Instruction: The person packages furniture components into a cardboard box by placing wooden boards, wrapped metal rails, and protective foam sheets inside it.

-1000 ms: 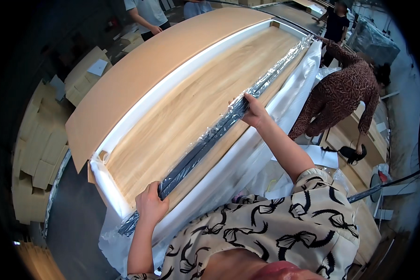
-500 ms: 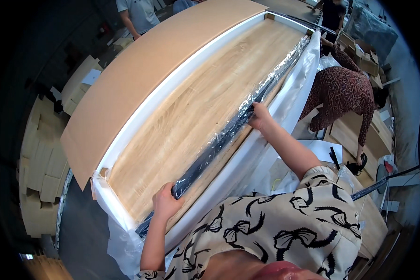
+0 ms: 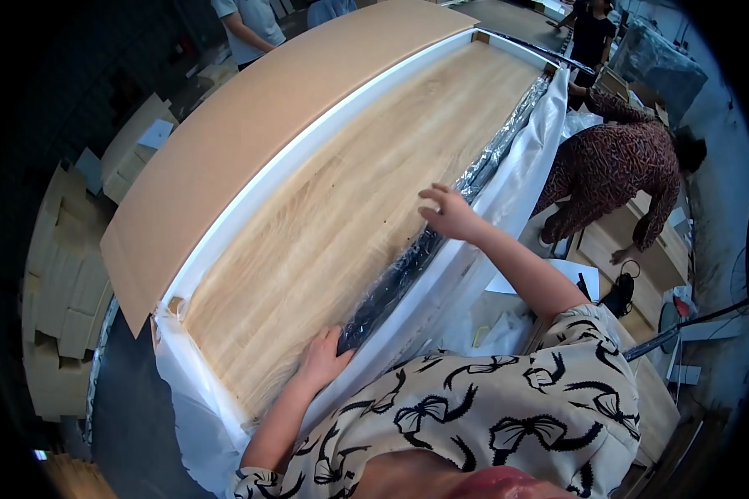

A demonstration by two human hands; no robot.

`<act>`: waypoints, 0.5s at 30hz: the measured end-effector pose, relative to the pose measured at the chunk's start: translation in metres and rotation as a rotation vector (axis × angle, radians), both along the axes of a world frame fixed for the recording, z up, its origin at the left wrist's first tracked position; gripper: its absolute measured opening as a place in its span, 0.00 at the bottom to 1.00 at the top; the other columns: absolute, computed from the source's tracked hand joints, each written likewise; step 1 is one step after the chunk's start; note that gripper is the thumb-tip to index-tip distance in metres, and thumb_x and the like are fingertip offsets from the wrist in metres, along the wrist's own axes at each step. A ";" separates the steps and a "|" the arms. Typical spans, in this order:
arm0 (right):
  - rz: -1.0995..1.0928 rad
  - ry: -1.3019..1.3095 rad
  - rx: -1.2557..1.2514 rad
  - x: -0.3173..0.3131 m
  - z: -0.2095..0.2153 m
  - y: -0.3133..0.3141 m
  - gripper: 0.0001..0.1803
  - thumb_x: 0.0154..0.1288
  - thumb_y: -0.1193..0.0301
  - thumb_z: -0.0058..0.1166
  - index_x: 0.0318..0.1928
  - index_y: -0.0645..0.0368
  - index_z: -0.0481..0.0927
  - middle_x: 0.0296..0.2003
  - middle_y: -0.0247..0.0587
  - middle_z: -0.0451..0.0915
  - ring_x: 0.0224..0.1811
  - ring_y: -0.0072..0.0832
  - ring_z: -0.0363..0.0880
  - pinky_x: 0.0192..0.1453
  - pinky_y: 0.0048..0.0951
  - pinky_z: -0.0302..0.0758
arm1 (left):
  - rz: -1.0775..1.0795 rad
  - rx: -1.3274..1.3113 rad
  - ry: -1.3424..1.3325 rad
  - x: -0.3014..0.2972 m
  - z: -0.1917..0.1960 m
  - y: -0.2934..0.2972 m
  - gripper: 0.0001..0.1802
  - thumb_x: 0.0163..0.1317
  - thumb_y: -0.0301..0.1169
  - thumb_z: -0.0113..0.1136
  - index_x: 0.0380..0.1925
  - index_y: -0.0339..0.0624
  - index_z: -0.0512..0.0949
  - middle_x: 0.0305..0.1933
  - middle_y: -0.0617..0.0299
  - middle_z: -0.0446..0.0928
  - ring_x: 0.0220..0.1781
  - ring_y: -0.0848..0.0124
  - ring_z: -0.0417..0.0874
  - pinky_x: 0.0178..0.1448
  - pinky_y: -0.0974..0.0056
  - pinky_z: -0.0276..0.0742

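Note:
A long dark bar in clear plastic wrap (image 3: 395, 281) lies along the right edge of a wood-grain board (image 3: 324, 204), beside the white foam lining. My left hand (image 3: 323, 363) is closed on the bar near its close end, fingertips and thumb on either side of the dark surface. Farther up, my right hand (image 3: 451, 214) is raised over the bar and the board's edge, its fingers apart and holding nothing. Part of the bar is hidden beneath that hand. White foam sheeting (image 3: 508, 195) drapes over the right side of the package.
A large cardboard flap (image 3: 258, 125) extends along the left side. Stacked panels (image 3: 62, 283) stand at far left. On the right, a person in patterned clothes (image 3: 612, 166) bends over wooden panels (image 3: 616, 249); other people stand at the back.
The wrapped bar has shifted right, toward the foam side, and sits lower against the board's edge. My right hand has let go and lifted; my left hand has moved right with the bar.

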State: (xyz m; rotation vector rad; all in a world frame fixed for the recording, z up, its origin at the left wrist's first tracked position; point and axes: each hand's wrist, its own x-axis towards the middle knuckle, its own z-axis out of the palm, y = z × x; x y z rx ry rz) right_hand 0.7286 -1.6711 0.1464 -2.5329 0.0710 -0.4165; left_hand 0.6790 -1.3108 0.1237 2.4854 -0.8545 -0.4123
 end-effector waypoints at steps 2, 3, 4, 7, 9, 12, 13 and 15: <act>0.134 0.087 -0.063 0.007 -0.006 0.009 0.20 0.56 0.60 0.49 0.46 0.59 0.74 0.45 0.55 0.73 0.49 0.47 0.69 0.54 0.41 0.64 | -0.014 -0.044 0.043 0.000 0.005 0.000 0.25 0.47 0.37 0.60 0.45 0.39 0.70 0.42 0.47 0.71 0.44 0.50 0.73 0.46 0.53 0.70; 0.269 0.176 -0.126 0.010 -0.006 0.014 0.18 0.55 0.59 0.48 0.42 0.57 0.76 0.44 0.53 0.74 0.49 0.48 0.68 0.55 0.43 0.63 | -0.015 -0.045 0.041 0.000 0.009 0.002 0.25 0.47 0.37 0.60 0.45 0.39 0.70 0.42 0.47 0.71 0.44 0.50 0.73 0.46 0.53 0.70; 0.268 0.174 -0.125 0.011 -0.006 0.018 0.18 0.55 0.59 0.48 0.42 0.57 0.76 0.44 0.53 0.74 0.49 0.48 0.68 0.55 0.43 0.63 | -0.075 -0.034 -0.076 0.000 0.013 0.005 0.24 0.48 0.37 0.60 0.45 0.39 0.71 0.43 0.48 0.71 0.45 0.51 0.73 0.47 0.55 0.70; 0.271 0.495 -0.468 0.003 -0.006 0.031 0.17 0.57 0.57 0.42 0.35 0.54 0.79 0.39 0.42 0.77 0.47 0.44 0.70 0.53 0.38 0.66 | -0.055 -0.026 -0.081 -0.006 0.018 0.020 0.22 0.48 0.37 0.60 0.44 0.39 0.73 0.44 0.49 0.71 0.46 0.53 0.72 0.49 0.57 0.70; 0.253 0.487 -0.446 0.001 -0.009 0.028 0.16 0.56 0.58 0.44 0.34 0.54 0.79 0.39 0.42 0.77 0.46 0.44 0.70 0.53 0.37 0.67 | 0.016 -0.029 0.027 -0.012 0.021 0.026 0.21 0.48 0.37 0.61 0.43 0.39 0.74 0.44 0.50 0.71 0.47 0.54 0.72 0.49 0.58 0.69; 0.262 0.287 -0.286 -0.002 -0.008 0.016 0.12 0.54 0.62 0.48 0.33 0.55 0.79 0.40 0.43 0.77 0.46 0.43 0.71 0.52 0.37 0.67 | 0.052 -0.128 0.094 -0.023 0.019 0.042 0.22 0.48 0.36 0.62 0.43 0.38 0.74 0.42 0.50 0.72 0.45 0.56 0.73 0.49 0.60 0.70; 0.283 0.091 -0.151 -0.004 -0.009 0.010 0.10 0.53 0.64 0.51 0.33 0.55 0.79 0.40 0.43 0.77 0.46 0.43 0.71 0.52 0.37 0.67 | 0.123 -0.219 0.167 -0.027 0.010 0.050 0.22 0.48 0.35 0.63 0.43 0.38 0.74 0.41 0.50 0.73 0.44 0.57 0.74 0.48 0.61 0.70; 0.007 -0.443 -0.010 -0.018 0.014 0.006 0.10 0.49 0.73 0.56 0.35 0.58 0.78 0.42 0.46 0.75 0.49 0.43 0.70 0.54 0.37 0.66 | 0.212 -0.305 0.254 -0.034 0.006 0.064 0.21 0.48 0.34 0.63 0.42 0.38 0.74 0.40 0.50 0.74 0.44 0.58 0.75 0.48 0.62 0.70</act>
